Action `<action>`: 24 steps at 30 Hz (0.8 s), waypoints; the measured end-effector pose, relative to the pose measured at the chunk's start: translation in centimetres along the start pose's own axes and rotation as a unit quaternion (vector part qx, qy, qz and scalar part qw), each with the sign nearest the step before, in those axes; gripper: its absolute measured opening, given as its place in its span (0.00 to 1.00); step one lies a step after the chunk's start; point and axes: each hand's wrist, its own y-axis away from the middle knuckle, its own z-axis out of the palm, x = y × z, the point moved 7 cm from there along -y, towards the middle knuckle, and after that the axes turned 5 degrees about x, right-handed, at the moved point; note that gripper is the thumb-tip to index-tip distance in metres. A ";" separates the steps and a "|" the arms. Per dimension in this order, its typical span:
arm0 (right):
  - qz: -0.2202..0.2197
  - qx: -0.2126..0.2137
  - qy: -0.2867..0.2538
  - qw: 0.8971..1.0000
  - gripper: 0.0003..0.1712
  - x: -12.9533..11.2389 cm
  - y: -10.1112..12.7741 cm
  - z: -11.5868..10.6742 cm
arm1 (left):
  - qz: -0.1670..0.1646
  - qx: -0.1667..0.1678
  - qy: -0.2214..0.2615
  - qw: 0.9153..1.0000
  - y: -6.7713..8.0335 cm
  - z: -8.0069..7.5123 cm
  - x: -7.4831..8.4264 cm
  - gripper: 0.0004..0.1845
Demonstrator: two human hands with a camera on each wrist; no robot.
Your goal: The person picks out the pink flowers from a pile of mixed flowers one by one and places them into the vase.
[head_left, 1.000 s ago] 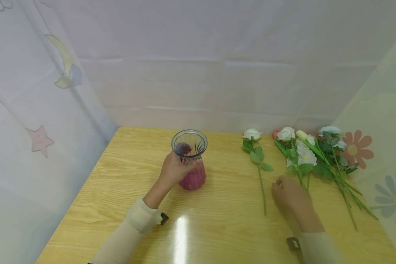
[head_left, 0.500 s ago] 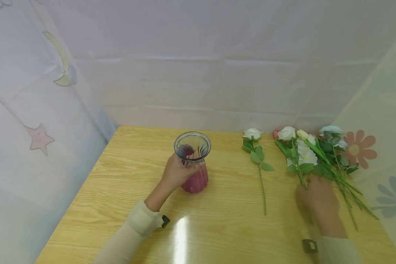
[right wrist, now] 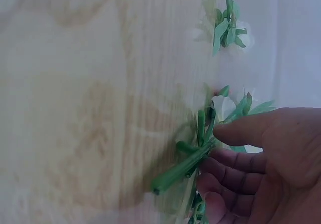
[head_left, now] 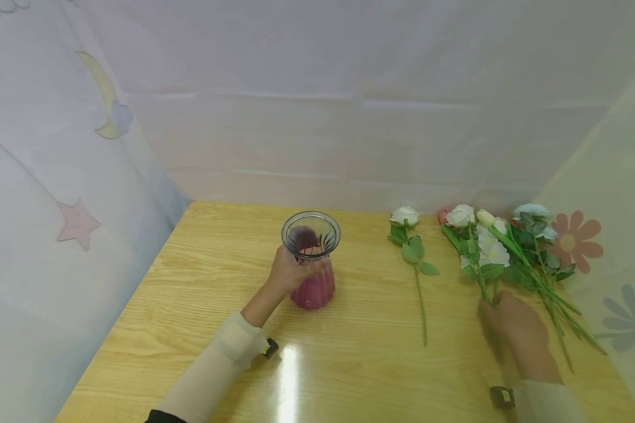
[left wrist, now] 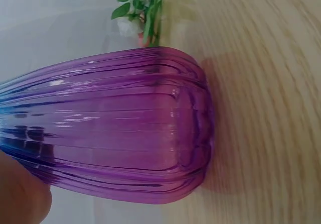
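vase (head_left: 313, 291) in lh (head_left: 290, 273), stem (right wrist: 178, 174) pinched in rh (head_left: 515, 322).

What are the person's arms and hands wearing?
The left sleeve and right sleeve are cream. The left hand and right hand wear no gloves. A small dark block shows near each cuff, and something black at the left sleeve's lower end.

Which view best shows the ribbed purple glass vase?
The head view: only it shows the vase from top to bottom, though the left hand covers part. The left wrist view shows the body closer but cuts off its top; the right wrist view shows none.
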 end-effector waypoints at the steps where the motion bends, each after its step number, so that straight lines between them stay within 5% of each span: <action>1: -0.001 -0.004 0.002 1.000 0.35 0.0 0.0 0.1 | 0.001 0.003 0.003 1.000 0.0 0.1 -0.1 0.33; 12: -0.011 0.000 -0.002 1.000 0.19 -0.6 0.0 0.2 | 0.034 0.027 -0.002 0.999 0.2 0.2 0.0 0.30; 24: -0.048 0.068 -0.027 0.996 0.20 -2.5 0.3 -0.7 | 0.055 0.028 0.004 0.998 0.2 0.2 -0.1 0.33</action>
